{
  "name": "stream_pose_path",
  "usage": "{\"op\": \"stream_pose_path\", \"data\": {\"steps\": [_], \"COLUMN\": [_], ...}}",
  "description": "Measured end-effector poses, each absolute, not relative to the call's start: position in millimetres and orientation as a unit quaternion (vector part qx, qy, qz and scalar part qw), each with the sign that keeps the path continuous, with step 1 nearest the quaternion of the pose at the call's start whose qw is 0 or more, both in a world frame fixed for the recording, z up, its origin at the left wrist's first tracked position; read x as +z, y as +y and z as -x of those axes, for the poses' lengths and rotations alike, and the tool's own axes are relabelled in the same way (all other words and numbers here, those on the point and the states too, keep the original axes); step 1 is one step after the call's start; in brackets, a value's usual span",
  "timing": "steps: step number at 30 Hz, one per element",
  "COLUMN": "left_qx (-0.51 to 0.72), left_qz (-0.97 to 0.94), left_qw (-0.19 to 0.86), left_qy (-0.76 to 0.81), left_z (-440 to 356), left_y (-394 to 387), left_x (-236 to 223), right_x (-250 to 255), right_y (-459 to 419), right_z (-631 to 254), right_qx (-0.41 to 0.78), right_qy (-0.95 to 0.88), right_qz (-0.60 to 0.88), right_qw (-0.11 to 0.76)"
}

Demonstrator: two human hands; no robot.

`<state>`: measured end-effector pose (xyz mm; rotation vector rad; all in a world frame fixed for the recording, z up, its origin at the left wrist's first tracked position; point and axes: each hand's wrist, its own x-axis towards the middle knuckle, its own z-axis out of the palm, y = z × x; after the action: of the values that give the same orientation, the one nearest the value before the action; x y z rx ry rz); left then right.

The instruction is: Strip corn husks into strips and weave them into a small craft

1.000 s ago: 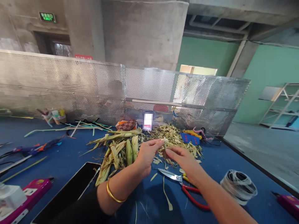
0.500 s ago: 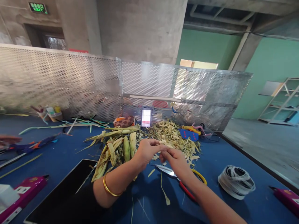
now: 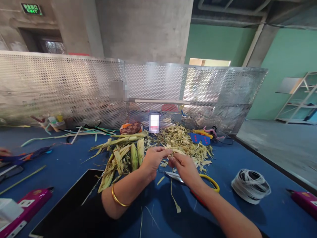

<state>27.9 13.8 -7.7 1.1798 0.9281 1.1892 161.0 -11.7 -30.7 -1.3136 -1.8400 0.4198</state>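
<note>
My left hand (image 3: 153, 159) and my right hand (image 3: 185, 165) meet over the table, thumbs and fingertips pinched together. Between them is a pale strip of corn husk (image 3: 177, 151), partly hidden by the fingers. Just beyond lies a heap of shredded husk (image 3: 175, 137). Whole husk leaves (image 3: 134, 157), some green, are piled left of my left hand. Beneath my right forearm lie scissors (image 3: 210, 181) with yellow and red handles, partly covered. A loose husk strip (image 3: 175, 200) rests on the blue table below my hands.
A dark tray-like slab (image 3: 71, 191) and a magenta tool (image 3: 34, 201) lie left. On the right are a roll of white cord (image 3: 251, 186) and another magenta tool (image 3: 304, 201). A perforated metal screen (image 3: 158, 82) stands behind. Another person's hand (image 3: 4, 152) shows far left.
My fingertips have parted slightly, showing more of the pale strip between them. The view has shifted a little. At the far left, the other person's hand has drawn back toward the edge.
</note>
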Motion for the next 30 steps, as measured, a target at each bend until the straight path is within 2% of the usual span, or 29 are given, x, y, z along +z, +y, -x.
{"op": "stream_pose_path", "data": {"steps": [8, 14, 17, 20, 24, 30], "left_qx": [0.444, 0.506, 0.494, 0.461, 0.457, 0.467], "left_qz": [-0.561, -0.522, -0.535, -0.547, -0.513, -0.536], "left_qw": [0.605, 0.549, 0.562, 0.618, 0.671, 0.645], "left_qy": [0.35, 0.413, 0.392, 0.326, 0.279, 0.28], "left_z": [-26.5, -27.1, -25.7, -22.4, -16.7, -15.1], "left_y": [16.5, 16.7, 17.7, 19.4, 22.2, 23.3], "left_x": [-5.1, -4.2, -3.1, -0.1, 4.9, 7.7], "right_x": [-31.0, -32.1, -29.1, -23.0, -17.1, -23.9], "right_y": [-10.9, -14.7, -16.1, -16.5, -17.4, -16.7], "right_z": [-162.2, -161.0, -160.3, -160.2, -160.2, -157.4], "right_qx": [0.192, 0.164, 0.213, 0.273, 0.386, 0.515], "right_qy": [-0.723, -0.698, -0.67, -0.638, -0.592, -0.536], "right_qz": [0.528, 0.544, 0.524, 0.489, 0.438, 0.368], "right_qw": [0.402, 0.436, 0.481, 0.528, 0.555, 0.558]}}
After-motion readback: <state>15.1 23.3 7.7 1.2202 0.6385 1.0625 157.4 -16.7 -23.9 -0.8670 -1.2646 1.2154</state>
